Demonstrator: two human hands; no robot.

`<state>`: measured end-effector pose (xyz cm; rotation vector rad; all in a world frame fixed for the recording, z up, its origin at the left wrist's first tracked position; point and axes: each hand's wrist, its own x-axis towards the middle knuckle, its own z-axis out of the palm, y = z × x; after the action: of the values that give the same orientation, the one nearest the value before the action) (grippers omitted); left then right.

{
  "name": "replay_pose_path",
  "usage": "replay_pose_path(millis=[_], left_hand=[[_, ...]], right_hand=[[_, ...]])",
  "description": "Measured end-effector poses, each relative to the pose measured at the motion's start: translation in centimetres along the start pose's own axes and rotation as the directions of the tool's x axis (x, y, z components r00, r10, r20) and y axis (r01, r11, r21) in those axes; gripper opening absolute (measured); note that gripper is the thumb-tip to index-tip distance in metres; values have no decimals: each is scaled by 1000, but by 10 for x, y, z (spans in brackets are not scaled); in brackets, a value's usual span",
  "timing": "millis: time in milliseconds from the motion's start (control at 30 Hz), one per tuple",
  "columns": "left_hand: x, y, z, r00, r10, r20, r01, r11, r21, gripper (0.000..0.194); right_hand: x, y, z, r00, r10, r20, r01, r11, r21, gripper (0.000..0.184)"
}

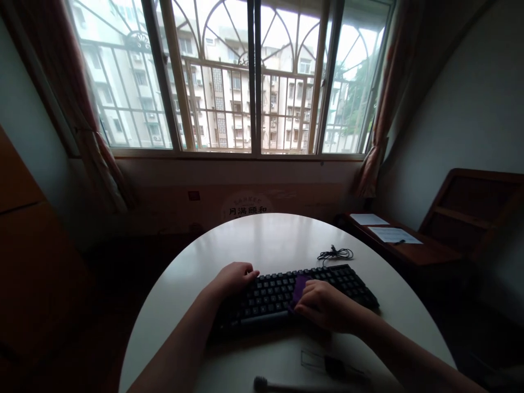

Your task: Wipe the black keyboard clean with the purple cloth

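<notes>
A black keyboard (266, 297) lies slightly askew on the round white table. My left hand (235, 277) grips its far left corner, fingers curled round the edge and thumb by the top row of keys. In my right hand (321, 303) is a bunched purple cloth (300, 288), pressed onto the keys right of the middle. The fingers are closed over the cloth, so part of it is hidden. Behind the keyboard's right half, its black cable (335, 252) lies coiled on the table.
Near the table's front lie a dark-bristled brush (262, 383) and a clear, flat item with a dark end (315, 360). The white table (172, 305) has a curved edge. At the right, a wooden chair (438, 254) bears paper sheets (393, 235) and a dark pen-like item.
</notes>
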<state>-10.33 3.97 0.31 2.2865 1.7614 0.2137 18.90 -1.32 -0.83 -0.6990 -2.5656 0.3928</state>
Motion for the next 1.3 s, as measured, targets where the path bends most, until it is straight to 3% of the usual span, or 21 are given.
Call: replay_pose_path(millis=[367,667,933,1167,1300], left_hand=[[2,-2,0,1000,4,-2,-4,1000,16,43],[2,-1,1,1000,-3,-10,4,1000,12,43],[1,-2,1,1000,-13,-5,13,1000,1,44],[0,1,-1,1000,-26,-4,26,1000,2,44],[0,2,-2,1000,-20,-7,20,1000,4,44]], right_hand=[[1,-6,-2,999,10,-46,-14,997,-78,8],[7,-4,22,991,-23,-134,15,998,-59,4],[2,-6,3,999,24,-31,-28,994,-104,5],[5,-8,19,995,-20,-93,8,991,-133,8],[4,-6,14,997,2,-73,-10,993,-118,7]])
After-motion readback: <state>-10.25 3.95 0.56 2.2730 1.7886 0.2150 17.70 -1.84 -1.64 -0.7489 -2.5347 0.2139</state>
